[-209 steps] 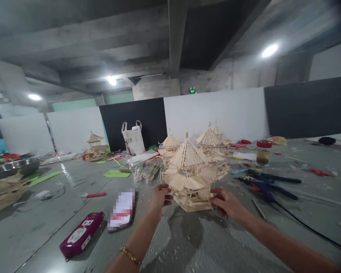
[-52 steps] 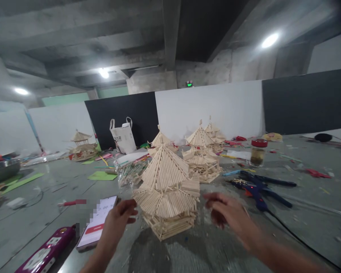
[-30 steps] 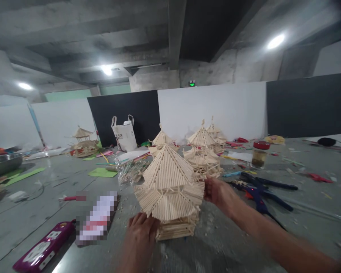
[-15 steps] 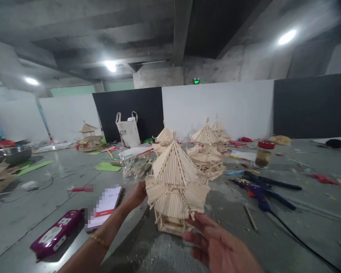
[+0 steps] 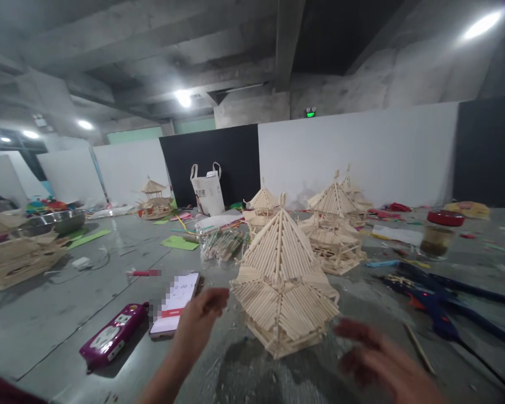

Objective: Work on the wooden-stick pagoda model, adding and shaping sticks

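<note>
Pale two-tiered stick pagoda model (image 5: 283, 283) on grey counter (image 5: 67, 314); left hand (image 5: 200, 322), right hand (image 5: 379, 359) flank it, open, untouching; repositioning step; regrasp base gently.

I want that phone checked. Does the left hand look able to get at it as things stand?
Probably yes: the left hand is open beside the phone, with nothing between them.

Phone (image 5: 175, 303) beside purple power strip (image 5: 111, 336); glue gun (image 5: 435, 303) right; jar (image 5: 438, 234) behind.
</note>
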The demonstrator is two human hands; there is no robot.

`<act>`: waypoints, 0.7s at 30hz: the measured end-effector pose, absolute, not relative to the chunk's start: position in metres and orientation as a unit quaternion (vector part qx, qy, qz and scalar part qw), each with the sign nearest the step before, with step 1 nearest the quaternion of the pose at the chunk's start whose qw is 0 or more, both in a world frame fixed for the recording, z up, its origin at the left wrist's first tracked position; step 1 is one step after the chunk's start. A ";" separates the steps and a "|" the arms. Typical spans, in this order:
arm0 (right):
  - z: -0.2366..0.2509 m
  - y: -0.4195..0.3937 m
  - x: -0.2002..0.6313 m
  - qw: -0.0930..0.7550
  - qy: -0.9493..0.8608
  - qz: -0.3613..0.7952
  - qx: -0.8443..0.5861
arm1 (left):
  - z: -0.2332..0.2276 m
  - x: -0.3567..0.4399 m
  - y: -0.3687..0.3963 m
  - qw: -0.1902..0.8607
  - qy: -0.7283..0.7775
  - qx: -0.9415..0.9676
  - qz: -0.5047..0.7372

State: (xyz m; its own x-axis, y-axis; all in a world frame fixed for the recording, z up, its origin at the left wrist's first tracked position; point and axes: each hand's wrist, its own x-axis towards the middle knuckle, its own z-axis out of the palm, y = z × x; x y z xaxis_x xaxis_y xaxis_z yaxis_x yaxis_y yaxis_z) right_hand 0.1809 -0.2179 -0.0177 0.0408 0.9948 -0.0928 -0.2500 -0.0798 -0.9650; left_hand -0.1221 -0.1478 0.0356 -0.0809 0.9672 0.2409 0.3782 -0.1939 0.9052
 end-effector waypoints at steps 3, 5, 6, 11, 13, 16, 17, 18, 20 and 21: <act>0.003 -0.192 0.193 0.549 -0.443 0.533 -0.467 | 0.016 -0.104 -0.192 0.287 0.576 0.615 0.456; 0.013 -0.179 0.191 0.551 -0.437 0.565 -0.431 | 0.003 -0.087 -0.208 0.272 0.565 0.627 0.463; 0.016 -0.175 0.189 0.555 -0.427 0.582 -0.414 | -0.003 -0.080 -0.212 0.262 0.558 0.620 0.484; 0.019 -0.179 0.180 0.554 -0.411 0.591 -0.418 | -0.018 -0.063 -0.208 0.326 0.544 0.553 0.541; 0.020 -0.187 0.177 0.561 -0.399 0.580 -0.436 | -0.016 -0.064 -0.199 0.387 0.519 0.537 0.541; 0.023 -0.196 0.171 0.571 -0.385 0.582 -0.432 | -0.007 -0.068 -0.179 0.448 0.484 0.525 0.538; 0.023 -0.199 0.170 0.565 -0.394 0.586 -0.427 | -0.003 -0.071 -0.172 0.454 0.482 0.521 0.539; 0.022 -0.201 0.169 0.555 -0.406 0.590 -0.424 | 0.001 -0.074 -0.166 0.453 0.484 0.519 0.539; 0.018 -0.206 0.168 0.522 -0.432 0.600 -0.425 | 0.009 -0.083 -0.162 0.433 0.501 0.512 0.548; 0.014 -0.209 0.168 0.502 -0.448 0.601 -0.431 | 0.012 -0.087 -0.165 0.415 0.511 0.506 0.557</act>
State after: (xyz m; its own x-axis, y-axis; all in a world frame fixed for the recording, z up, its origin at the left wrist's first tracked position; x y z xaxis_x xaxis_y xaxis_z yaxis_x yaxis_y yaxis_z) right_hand 0.1682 -0.2094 0.0143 -0.1246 0.9898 -0.0691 -0.2172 -0.0952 -0.9715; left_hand -0.0870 -0.1648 0.0124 -0.1440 0.9798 0.1391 0.0541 -0.1326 0.9897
